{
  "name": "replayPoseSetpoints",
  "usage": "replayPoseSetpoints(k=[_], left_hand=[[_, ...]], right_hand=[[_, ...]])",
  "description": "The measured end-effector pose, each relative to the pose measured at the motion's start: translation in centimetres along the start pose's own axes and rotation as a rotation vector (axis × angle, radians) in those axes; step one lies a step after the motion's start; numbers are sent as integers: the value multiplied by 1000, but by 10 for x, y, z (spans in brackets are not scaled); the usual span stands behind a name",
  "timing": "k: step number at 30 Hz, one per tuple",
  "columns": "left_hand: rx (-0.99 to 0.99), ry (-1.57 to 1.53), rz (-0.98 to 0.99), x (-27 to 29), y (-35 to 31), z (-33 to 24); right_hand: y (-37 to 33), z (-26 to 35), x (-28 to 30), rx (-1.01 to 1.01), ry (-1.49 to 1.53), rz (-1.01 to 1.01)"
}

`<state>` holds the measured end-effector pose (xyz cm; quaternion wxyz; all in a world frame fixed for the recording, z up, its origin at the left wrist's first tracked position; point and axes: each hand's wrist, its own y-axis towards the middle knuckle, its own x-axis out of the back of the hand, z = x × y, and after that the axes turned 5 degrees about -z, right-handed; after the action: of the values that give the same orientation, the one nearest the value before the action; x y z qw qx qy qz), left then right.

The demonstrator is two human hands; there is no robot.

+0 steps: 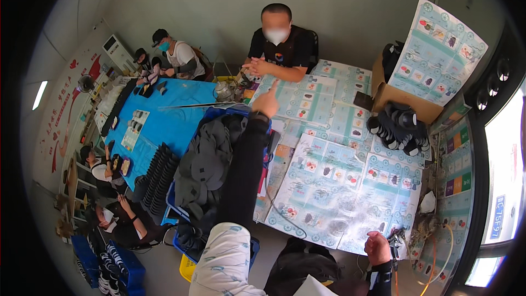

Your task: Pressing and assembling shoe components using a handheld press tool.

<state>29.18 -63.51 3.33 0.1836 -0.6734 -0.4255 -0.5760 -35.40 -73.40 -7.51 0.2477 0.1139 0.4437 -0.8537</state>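
My left arm, in a black sleeve with a pale patterned cover near the elbow, reaches far over the table. My left hand [267, 102] is stretched out with its index finger extended and nothing visible in it; the other fingers are mostly hidden. Beneath it lie printed pale-green paper sheets [312, 111] that cover the table. At the table's near right edge my right hand [378, 248] is held with curled fingers, and I see nothing in it. A black tool on a stand [396, 238] with hoses stands beside it. Dark smudges mark the nearest sheet [350, 208].
A blue crate [174, 208] of dark grey fabric pieces [203, 167] stands left of the table. Stacked black cup-shaped pieces [399, 127] sit before a cardboard box [419, 108]. Across sits a masked person [282, 44]; several others work around a blue-covered table [170, 98].
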Motion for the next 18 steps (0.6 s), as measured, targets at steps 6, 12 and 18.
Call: replayPoseSetpoints(k=[6, 12, 18], left_hand=[[-24, -25, -35, -14, 35, -19], [100, -64, 142, -108, -90, 103], [443, 112, -190, -128, -86, 206]], right_hand=[[1, -5, -28, 43, 41, 49], [5, -16, -35, 34, 21, 52], [4, -20, -48, 15, 1, 0]])
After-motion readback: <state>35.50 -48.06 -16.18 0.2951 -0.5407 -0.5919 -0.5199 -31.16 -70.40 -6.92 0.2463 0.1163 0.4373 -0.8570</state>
